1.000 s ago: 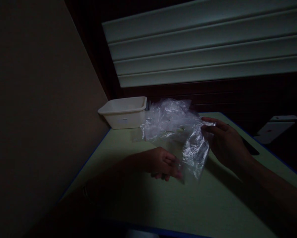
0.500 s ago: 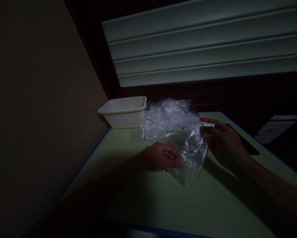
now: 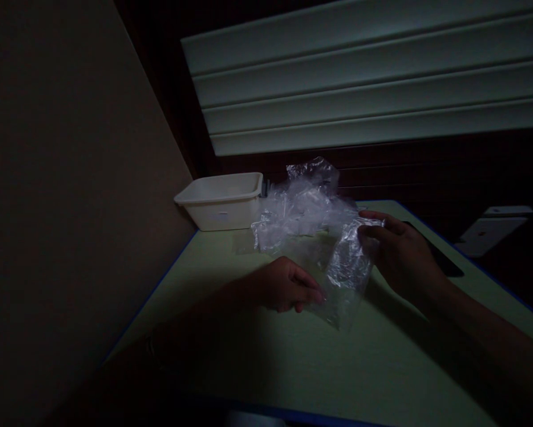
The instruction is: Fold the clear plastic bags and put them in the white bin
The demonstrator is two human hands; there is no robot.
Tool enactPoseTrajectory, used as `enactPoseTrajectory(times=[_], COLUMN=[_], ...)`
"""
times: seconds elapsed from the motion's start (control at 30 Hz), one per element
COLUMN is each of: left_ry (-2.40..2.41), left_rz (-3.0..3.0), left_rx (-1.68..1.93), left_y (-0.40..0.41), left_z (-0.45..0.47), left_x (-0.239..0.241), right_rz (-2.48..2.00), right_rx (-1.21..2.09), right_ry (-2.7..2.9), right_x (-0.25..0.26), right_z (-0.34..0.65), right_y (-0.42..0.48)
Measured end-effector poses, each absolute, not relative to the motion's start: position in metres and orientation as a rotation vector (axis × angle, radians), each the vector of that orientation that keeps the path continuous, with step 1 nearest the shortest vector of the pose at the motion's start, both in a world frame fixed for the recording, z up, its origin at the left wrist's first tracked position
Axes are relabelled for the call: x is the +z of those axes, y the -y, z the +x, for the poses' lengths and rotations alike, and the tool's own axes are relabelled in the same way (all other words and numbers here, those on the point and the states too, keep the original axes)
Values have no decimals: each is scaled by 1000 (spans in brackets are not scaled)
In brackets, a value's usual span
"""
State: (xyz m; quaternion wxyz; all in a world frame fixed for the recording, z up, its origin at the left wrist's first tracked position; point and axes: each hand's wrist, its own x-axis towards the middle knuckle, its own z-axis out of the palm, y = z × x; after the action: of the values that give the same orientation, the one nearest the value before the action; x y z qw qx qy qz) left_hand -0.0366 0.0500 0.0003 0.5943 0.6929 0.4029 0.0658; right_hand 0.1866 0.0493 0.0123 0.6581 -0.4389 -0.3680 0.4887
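Pale green tabletop (image 3: pixel 382 367) carries a heap of clear bags (image 3: pixel 300 207) beside a white tub (image 3: pixel 219 201). One small plastic bag (image 3: pixel 349 270) is stretched slantwise between both hands: its upper end is pinched by the right hand (image 3: pixel 400 252), its lower corner by the left hand (image 3: pixel 286 284).

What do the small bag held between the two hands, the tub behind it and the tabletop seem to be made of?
Small bag: thin clear plastic film, glossy; it crinkles and glints, and the table shows through it. Tub: likely moulded plastic, matt off-white, with a rolled rim and rounded corners. Tabletop: smooth pale green surface with blue edging, perhaps laminate; the dim light leaves that open.
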Motion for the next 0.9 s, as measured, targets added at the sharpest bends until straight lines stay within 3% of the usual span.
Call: enactPoseTrajectory(times=[0.7, 0.9], left_ry=[-904, -929], left_rz=[1600, 1656], left_rx=[-109, 316], left_y=[-53, -60], left_z=[-44, -44], left_x=[3, 10], right_rz=[-1010, -997], right_rx=[1098, 1174], right_ry=[874, 924], right_x=[15, 20], right_z=[186, 179], right_y=[-47, -37])
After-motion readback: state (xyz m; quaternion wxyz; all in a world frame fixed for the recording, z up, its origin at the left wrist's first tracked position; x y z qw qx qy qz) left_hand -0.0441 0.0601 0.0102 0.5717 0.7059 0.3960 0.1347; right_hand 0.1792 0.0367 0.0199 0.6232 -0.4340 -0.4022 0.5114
